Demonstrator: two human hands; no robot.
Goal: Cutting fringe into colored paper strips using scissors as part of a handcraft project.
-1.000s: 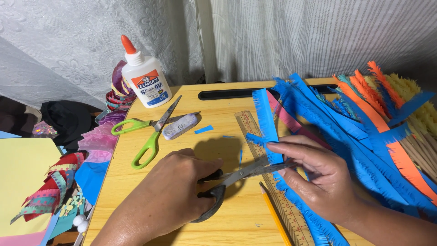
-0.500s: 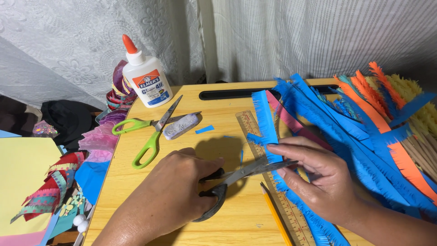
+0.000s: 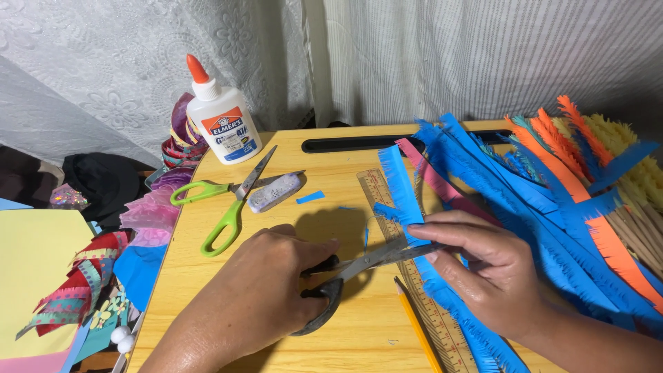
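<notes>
gripping grey scissors point(image 3: 359, 266), left hand point(image 3: 266, 293); right hand point(image 3: 483, 269) seemingly pinching blue strip point(image 3: 404, 200) beside ruler point(image 3: 431, 311).

blue fringed strip point(image 3: 404, 200) | green-handled scissors point(image 3: 221, 207) | orange-capped white glue bottle point(image 3: 222, 123) | yellow table point(image 3: 345, 173)

Bright, even light from above me; my hands cast a soft shadow mid-table point(image 3: 345, 173); everything looks sharp.

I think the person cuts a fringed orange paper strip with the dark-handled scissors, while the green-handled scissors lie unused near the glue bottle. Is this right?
Not quite: the strip being cut is blue, not orange. In the head view the left hand works the dark-handled scissors on a fringed blue paper strip, steadied by the right hand. The green-handled scissors do lie unused near the glue bottle.
</notes>
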